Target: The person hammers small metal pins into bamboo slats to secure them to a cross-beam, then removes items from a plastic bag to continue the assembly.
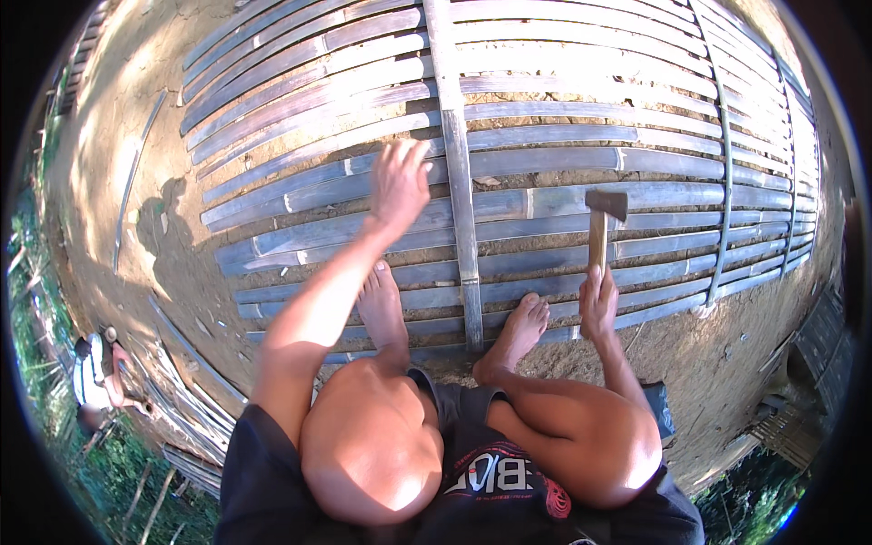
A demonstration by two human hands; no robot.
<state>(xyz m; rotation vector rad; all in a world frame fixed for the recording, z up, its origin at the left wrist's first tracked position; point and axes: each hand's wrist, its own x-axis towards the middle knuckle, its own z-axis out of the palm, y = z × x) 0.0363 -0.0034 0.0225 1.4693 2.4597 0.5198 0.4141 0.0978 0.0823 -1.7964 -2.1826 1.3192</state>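
My right hand (598,304) is wrapped round the wooden handle of a hatchet (597,241). Its dark metal head points away from me, above the bamboo slats (509,202) on the right. Over the slats left of the long bamboo crosspiece (461,186) hovers my left hand (400,186), slightly blurred. Its fingers curl in toward the thumb, and whatever they may hold is hidden. The crosspiece runs away from me across the slats, which lie side by side with gaps between them. My bare feet rest on the nearest slats, either side of the crosspiece.
Thin bamboo poles (723,163) cross the slats at the right. A loose stick (136,182) lies on the bare soil at left, and cut strips (186,400) are piled lower left. Another person (102,372) is low at the far left. Woven panels (822,350) stand at right.
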